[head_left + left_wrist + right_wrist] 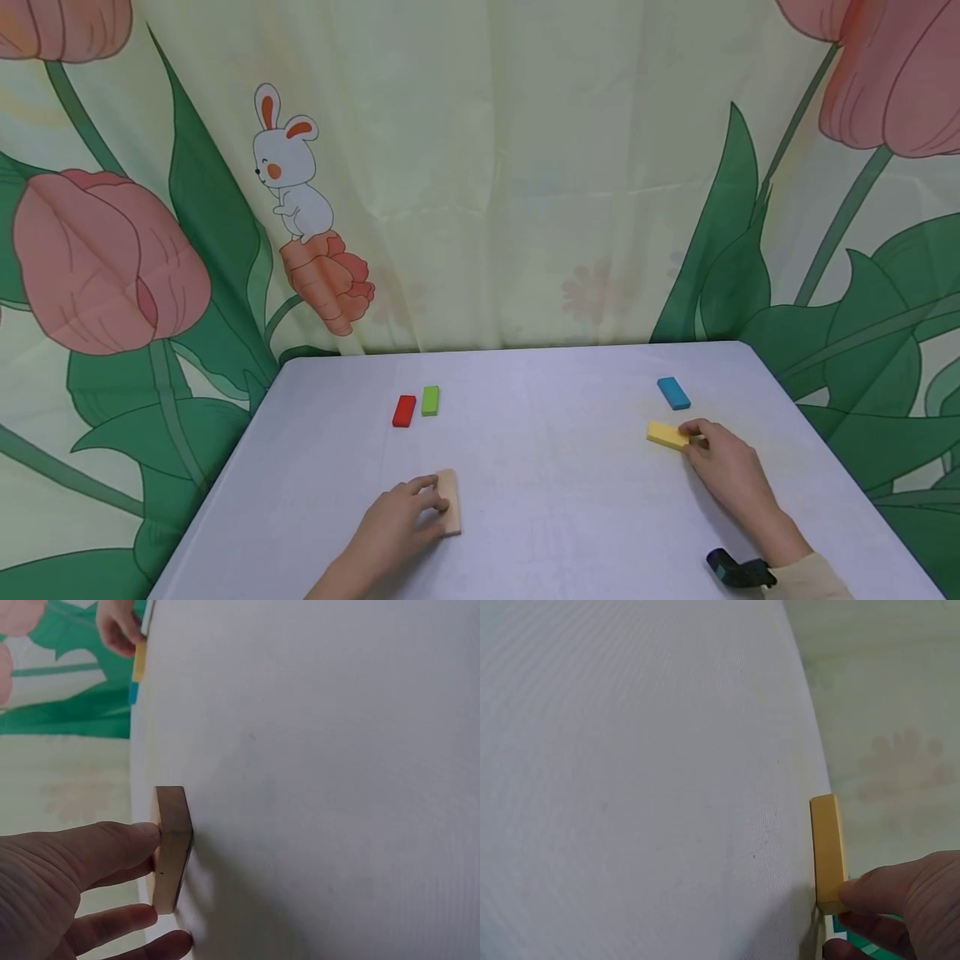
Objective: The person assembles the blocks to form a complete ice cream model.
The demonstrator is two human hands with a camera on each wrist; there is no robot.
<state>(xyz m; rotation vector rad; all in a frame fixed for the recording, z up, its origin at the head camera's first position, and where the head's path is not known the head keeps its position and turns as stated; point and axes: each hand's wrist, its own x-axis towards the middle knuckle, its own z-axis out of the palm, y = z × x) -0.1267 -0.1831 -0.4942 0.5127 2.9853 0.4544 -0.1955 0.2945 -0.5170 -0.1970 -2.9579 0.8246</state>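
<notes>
Wooden block is lower middle of the head frame, long axis close to up-and-down, pinched from its left side by the left hand, while the right hand pinches the right end of a yellow block that runs more sideways, right of centre. So both hands are gripping, blocks well apart and roughly crosswise, though I can't tell if either's lifted off the worktop. Right wrist cam's handy btw: it shows the thumb-end of the yellow block, which fingers cover in the head view.
</notes>
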